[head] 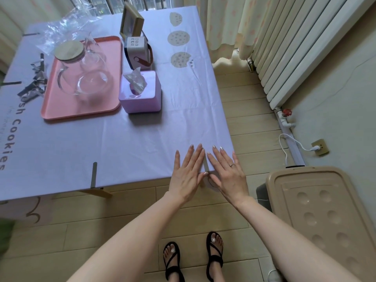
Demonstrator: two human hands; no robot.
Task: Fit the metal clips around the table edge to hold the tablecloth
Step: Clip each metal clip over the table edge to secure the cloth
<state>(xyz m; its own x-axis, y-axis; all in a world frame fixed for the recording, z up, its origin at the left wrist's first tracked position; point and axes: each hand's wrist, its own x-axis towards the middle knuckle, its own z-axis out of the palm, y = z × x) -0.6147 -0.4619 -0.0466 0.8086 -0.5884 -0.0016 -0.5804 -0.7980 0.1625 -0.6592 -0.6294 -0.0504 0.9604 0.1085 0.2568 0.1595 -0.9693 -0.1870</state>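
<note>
Soft window daylight — wide-angle edge distortion

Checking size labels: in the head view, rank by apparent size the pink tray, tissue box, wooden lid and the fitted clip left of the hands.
1. pink tray
2. tissue box
3. wooden lid, though it lies farther from the camera, so its real size is unsure
4. fitted clip, the smallest

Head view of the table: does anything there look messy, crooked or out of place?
Nothing is spilled or broken. A crumpled clear plastic bag lies at the far left corner, and a loose heap of spare metal clips sits beside the pink tray. The lilac tablecloth shows light creases.
</note>
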